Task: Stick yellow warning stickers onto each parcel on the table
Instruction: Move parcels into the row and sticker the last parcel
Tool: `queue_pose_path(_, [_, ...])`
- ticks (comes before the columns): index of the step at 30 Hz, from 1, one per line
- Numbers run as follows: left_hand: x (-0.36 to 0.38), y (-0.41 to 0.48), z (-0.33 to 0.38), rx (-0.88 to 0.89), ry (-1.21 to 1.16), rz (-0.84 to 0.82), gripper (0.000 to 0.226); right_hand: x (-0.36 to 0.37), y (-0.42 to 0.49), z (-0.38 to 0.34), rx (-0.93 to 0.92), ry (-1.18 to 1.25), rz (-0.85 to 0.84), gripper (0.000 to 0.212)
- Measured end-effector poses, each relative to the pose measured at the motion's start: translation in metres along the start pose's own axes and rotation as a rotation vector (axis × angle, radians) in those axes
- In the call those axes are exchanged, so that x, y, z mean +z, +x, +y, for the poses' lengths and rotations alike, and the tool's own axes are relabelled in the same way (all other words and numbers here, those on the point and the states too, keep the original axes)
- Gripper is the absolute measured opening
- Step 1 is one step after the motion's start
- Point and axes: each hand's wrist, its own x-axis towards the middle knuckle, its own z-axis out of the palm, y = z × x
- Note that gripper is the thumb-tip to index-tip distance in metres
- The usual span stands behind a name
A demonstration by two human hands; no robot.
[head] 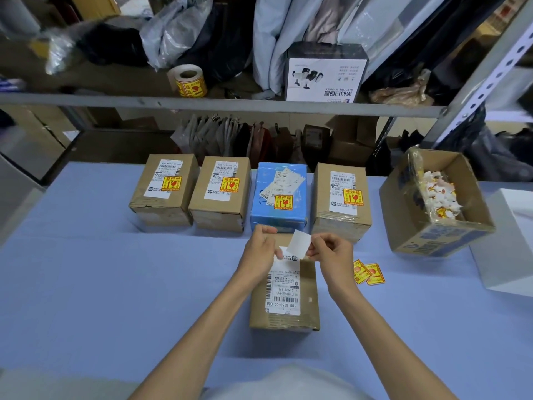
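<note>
Open cardboard box [432, 236] on the right, stuffed with crumpled backing papers [439, 194]. Left hand [260, 250] and right hand [330, 249] pinch a sticker [300, 243], white side showing, above the near parcel [310, 287] on the table [86, 255].

This is looking like a parcel-packing stockroom. A grey steel shelving rack [259, 104] is holding crumpled grey plastic mailer bags [178, 30] and a roll of yellow warning stickers [187, 80]. Brown cardboard parcels with white shipping labels [219, 209] are standing in a row on a pale blue-covered table [86, 255]. An open brown cardboard box [432, 238] is sitting beside them, holding peeled sticker scraps [438, 194].
</note>
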Motion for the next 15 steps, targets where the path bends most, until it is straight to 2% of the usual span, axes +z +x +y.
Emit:
queue_pose_path(4, [0.000,-0.007,-0.001,0.048,0.090,-0.043,0.033,0.004,-0.003,0.000,0.007,0.000,0.016,0.013])
queue_pose_path(9, [0.006,-0.009,-0.002,0.175,0.173,0.030,0.007,0.009,-0.006,-0.006,0.001,-0.003,0.029,0.012])
queue_pose_path(12, [0.011,-0.009,-0.003,0.297,0.332,0.058,0.025,0.010,-0.008,-0.006,-0.012,-0.026,0.029,0.013])
queue_pose_path(15, [0.013,-0.008,-0.001,0.345,0.388,0.084,0.018,0.010,-0.010,-0.006,-0.017,-0.016,0.006,0.013])
